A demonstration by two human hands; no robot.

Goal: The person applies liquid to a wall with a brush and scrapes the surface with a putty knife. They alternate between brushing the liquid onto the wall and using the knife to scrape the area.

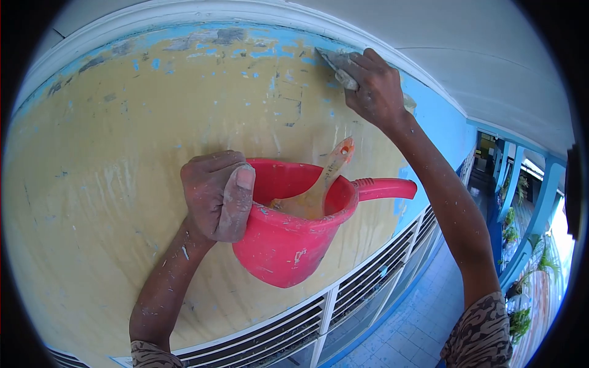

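Observation:
My left hand (pixel 218 195) grips the rim of a red plastic dipper (pixel 288 242), thumb hooked over the edge, holding it up near the wall. A paint-stained brush (pixel 325 181) stands inside the dipper, its handle leaning up to the right. My right hand (pixel 373 86) is raised to the top of the wall and holds a flat scraper (pixel 334 61) pressed against the blue strip just under the white moulding. The wall (pixel 123 172) is yellow with patches of worn blue paint.
A white cornice (pixel 202 15) and ceiling run above the wall. Louvred vents with white frames (pixel 343 306) sit below. To the right a corridor with blue pillars (pixel 540 208), potted plants (pixel 520 322) and a tiled floor (pixel 411 331) lies far below.

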